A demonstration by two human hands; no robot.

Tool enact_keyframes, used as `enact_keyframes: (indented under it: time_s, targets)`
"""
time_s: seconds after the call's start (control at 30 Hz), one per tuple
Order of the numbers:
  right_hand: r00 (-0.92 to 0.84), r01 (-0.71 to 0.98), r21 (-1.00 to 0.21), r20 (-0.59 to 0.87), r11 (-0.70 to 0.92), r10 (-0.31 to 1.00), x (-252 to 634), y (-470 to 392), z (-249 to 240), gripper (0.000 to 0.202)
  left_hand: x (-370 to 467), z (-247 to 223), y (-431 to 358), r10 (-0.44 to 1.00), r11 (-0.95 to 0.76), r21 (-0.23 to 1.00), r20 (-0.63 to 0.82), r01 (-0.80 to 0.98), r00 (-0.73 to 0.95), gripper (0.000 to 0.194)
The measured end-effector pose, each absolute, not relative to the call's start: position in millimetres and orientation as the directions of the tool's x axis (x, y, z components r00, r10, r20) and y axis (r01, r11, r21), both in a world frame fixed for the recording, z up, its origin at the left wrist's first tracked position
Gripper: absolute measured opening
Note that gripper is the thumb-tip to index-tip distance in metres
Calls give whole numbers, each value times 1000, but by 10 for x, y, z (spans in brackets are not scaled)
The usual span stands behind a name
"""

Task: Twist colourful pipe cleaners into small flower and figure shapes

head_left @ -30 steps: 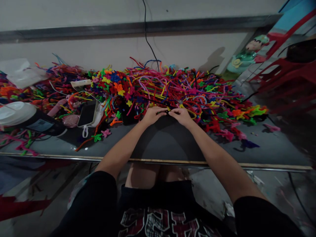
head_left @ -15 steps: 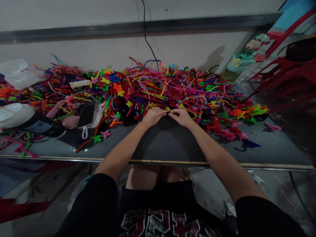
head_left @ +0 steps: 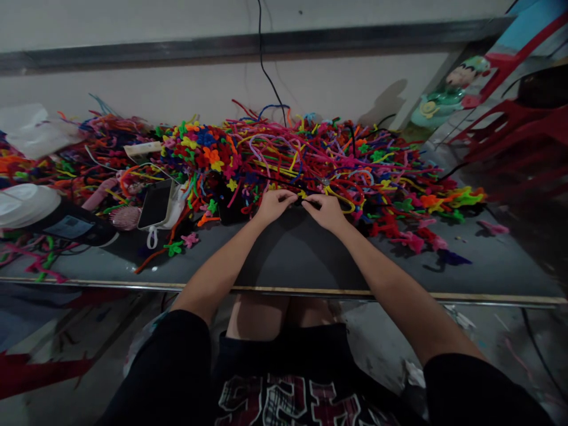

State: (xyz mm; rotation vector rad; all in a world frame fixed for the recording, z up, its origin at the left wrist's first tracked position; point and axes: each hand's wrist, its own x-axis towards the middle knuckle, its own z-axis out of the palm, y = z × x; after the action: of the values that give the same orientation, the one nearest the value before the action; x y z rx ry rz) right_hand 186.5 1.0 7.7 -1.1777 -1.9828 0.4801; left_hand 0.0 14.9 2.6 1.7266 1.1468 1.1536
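Note:
At the near edge of a heap of colourful pipe cleaners [head_left: 275, 154], my left hand [head_left: 276, 206] is closed in a pinch, thumb against fingertips. My right hand [head_left: 326, 210] pinches too, its fingertips a short gap from the left ones. Something small and dark lies between the two sets of fingertips, too small to make out. Just behind them are a small yellow pipe-cleaner piece and, by the right hand, a yellow loop [head_left: 350, 207].
On the grey table [head_left: 302, 260], a phone [head_left: 155, 204], a pink hairbrush [head_left: 125, 218] and a dark cup with a white lid [head_left: 66, 219] stand left. Pipe-cleaner flowers [head_left: 412, 239] lie right. Red chairs [head_left: 519, 136] and a cartoon figure [head_left: 448, 94] are beyond.
Both hands stay in nearly the same place. The fingers have shifted a little, and the thumbs and forefingers now show a clearer pinch. The view has moved slightly.

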Motion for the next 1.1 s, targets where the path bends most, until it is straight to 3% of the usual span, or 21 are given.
enact_keyframes:
  time_s: [0.17, 0.27, 0.47, 0.57, 0.87, 1.1]
  targets:
    - [-224, 523, -727, 387, 446, 894, 1889, 36, 50, 25, 6, 8, 169, 937, -200, 963, 134, 182, 322, 24]
    - [-238, 532, -718, 382, 449, 893, 1902, 24, 60, 26, 7, -16, 190, 940, -207, 960, 141, 189, 310, 23]
    - [-395, 682, -430, 464, 591, 793, 1961, -31, 132, 28, 31, -95, 240, 975, -196, 963, 171, 186, 144, 23]
    - [-363, 707, -401, 501, 583, 786, 1974, -23, 122, 29, 24, -99, 240, 969, -202, 967, 174, 157, 176, 24]
    - [-133, 697, -517, 589, 498, 797, 1979, 6, 143, 24, 16, -39, 200, 938, -266, 944, 207, 193, 279, 25]
    - [-88, 528, -645, 606, 553, 790, 1885, -46, 128, 22, -13, -11, 186, 886, -248, 963, 182, 103, 427, 28]
